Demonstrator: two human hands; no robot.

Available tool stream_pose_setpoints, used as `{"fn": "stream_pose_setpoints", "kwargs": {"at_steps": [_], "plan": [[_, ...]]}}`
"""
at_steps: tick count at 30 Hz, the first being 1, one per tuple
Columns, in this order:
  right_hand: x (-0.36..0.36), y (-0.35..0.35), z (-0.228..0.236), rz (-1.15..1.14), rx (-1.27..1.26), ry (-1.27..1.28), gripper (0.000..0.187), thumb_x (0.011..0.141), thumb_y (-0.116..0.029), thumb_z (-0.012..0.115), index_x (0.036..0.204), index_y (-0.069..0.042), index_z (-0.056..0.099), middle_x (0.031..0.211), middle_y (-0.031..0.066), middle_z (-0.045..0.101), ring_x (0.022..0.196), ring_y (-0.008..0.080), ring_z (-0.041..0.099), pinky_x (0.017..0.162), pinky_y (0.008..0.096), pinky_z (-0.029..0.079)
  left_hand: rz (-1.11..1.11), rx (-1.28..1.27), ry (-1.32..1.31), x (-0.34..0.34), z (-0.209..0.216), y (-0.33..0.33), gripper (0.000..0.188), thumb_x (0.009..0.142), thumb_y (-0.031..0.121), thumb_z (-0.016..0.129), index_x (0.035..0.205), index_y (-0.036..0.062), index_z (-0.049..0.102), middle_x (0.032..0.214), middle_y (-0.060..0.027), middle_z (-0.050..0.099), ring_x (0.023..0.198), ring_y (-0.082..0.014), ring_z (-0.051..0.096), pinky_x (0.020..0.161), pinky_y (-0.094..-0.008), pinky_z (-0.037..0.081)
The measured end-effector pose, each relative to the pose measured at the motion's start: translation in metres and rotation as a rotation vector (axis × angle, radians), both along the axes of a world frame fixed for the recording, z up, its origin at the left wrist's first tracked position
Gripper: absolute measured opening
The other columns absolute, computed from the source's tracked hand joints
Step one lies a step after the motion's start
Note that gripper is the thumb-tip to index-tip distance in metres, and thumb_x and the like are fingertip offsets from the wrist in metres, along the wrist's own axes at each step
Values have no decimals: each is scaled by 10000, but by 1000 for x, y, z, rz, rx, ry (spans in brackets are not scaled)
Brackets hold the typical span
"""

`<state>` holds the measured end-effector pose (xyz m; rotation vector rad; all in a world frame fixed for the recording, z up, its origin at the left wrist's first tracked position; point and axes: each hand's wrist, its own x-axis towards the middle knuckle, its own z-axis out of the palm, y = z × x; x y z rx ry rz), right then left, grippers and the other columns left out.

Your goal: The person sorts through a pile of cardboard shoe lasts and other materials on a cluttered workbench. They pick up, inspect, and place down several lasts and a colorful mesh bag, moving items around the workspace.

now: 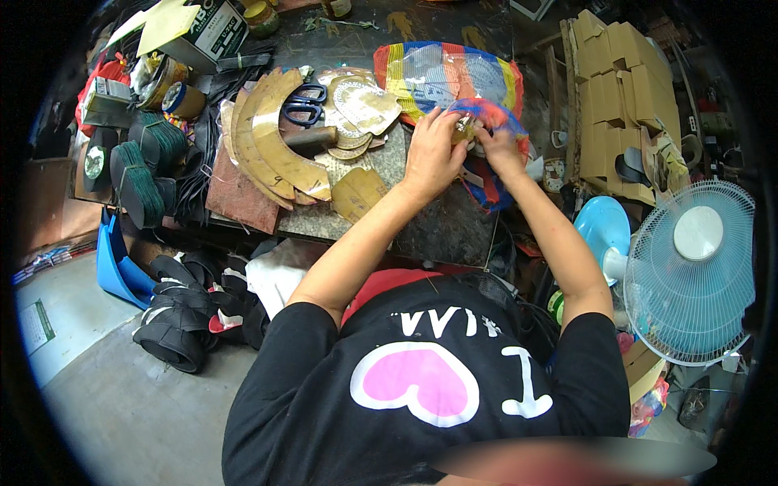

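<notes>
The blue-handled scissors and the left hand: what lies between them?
In the head view, pale flat pieces lie between scissors and left hand.

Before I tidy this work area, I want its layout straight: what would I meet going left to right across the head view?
Blue plastic piece → curved tan pieces → left hand → right hand → wire-caged fan.
</notes>
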<state>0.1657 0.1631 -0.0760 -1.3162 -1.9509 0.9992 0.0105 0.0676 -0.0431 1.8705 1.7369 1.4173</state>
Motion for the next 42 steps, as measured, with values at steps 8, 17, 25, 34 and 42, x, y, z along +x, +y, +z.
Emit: {"fn": "stream_pose_setpoints", "kwargs": {"at_steps": [8, 17, 25, 34, 42], "plan": [[25, 38, -11, -85, 432, -110, 331, 810, -145, 702, 1111, -37, 620, 1158, 225, 592, 1119, 410, 542, 933, 457, 460, -151, -59, 60, 6, 5, -10, 492, 794, 113, 676, 1249, 31, 509, 1234, -197, 568, 1241, -424, 469, 1038, -468, 390], [20, 47, 29, 254, 166, 0, 385, 904, -201, 641, 1234, -17, 571, 1176, 130, 633, 1090, 240, 596, 916, 361, 474, -202, -39, 97, 16, -4, -13, 571, 743, 106, 683, 1270, 29, 477, 1457, -200, 393, 1291, -476, 381, 1048, -560, 349], [21, 73, 9, 242, 143, 2, 298, 914, -175, 625, 1154, -5, 582, 1066, 70, 640, 955, 148, 584, 852, 309, 483, -67, -462, 271, 28, -26, -28, 670, 761, 168, 703, 1378, 166, 440, 1546, -258, 165, 1400, -539, 143, 1028, -727, 247], [13, 73, 21, 219, 72, 195, 416, 859, -200, 683, 1196, 9, 559, 1118, 86, 628, 1022, 196, 598, 905, 331, 479, -89, -395, 198, 22, -37, -21, 757, 734, 146, 734, 1396, 65, 376, 1517, -326, 146, 1395, -537, 165, 1125, -551, 266], [19, 85, 29, 444, -777, 261, 456, 885, -136, 630, 1301, 8, 510, 1229, 96, 601, 1067, 179, 611, 919, 319, 507, -81, -351, 92, 17, -34, -16, 791, 707, 241, 772, 1359, 23, 382, 1508, -336, 153, 1390, -527, 190, 1142, -506, 256]]}}
